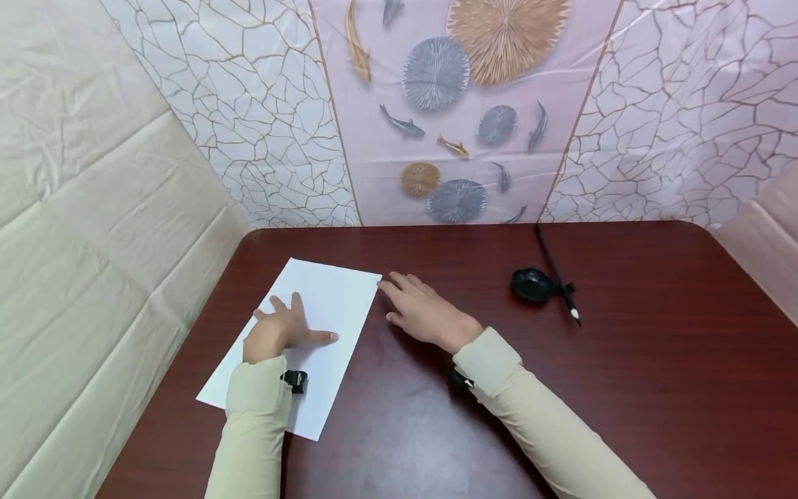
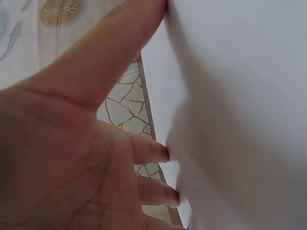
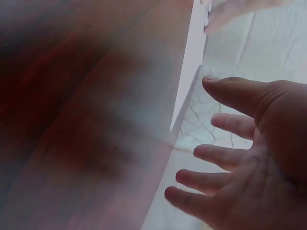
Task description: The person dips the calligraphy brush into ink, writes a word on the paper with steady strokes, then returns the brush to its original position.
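A blank white sheet of paper lies slanted on the left part of the dark red table. My left hand presses on it with spread fingers, thumb pointing right; in the left wrist view the fingertips touch the white surface and the palm is raised off it. Just beyond the sheet's upper right corner is my right hand, its fingers extended and slightly parted, holding nothing. From the right wrist, the palm hovers over the table, with the paper's edge farther off.
On the right of the table, a writing brush with a white-and-black tip leans across the handle of a small black ink dish. A patterned curtain hangs behind the table, and pale cloth covers the left side.
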A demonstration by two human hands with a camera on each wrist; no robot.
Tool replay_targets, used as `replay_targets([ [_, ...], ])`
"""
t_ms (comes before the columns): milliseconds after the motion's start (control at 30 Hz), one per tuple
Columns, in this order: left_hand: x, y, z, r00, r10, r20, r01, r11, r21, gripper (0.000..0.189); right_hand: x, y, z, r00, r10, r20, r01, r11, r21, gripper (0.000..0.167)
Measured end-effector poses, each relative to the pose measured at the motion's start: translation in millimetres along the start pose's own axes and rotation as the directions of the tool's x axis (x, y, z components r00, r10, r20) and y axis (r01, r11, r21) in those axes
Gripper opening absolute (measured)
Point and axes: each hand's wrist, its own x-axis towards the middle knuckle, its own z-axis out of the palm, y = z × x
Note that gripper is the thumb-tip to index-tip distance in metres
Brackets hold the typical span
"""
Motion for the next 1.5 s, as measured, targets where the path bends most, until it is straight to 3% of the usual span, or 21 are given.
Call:
replay_targets([
  [200, 0.6, 2.3, -3.7, 1.000, 0.018, -0.014, -0.017, 0.999, 0.041, 0.128, 22.6, -8, 5, 0.994, -0.007, 0.111, 0.009, 1.000, -0.019, 0.061],
  [467, -0.6, 1.9, -4.0, 0.998, 0.055, 0.014, -0.056, 0.998, 0.027, 0.133, 40.2, -19, 4, 0.959, 0.006, 0.282, 0.021, 0.996, -0.092, 0.071],
  [800, 3.6, 1.5, -3.3, 0.992, 0.118, 0.043, -0.119, 0.993, 0.023, 0.135, 59.9, -33, 10, 0.958, -0.016, 0.285, 0.050, 0.993, -0.111, 0.069],
  [1067, 3.4, 0.4, -1.2, 0.987, 0.156, 0.032, -0.158, 0.987, 0.044, 0.134, 62.2, -33, 19, 0.948, 0.041, 0.315, 0.009, 0.987, -0.158, 0.070],
  [1500, 4.0, -0.4, -1.8, 0.981, 0.191, 0.047, -0.193, 0.979, 0.059, 0.133, 64.5, -34, 20, 0.936, 0.003, 0.353, 0.059, 0.985, -0.163, 0.071],
])
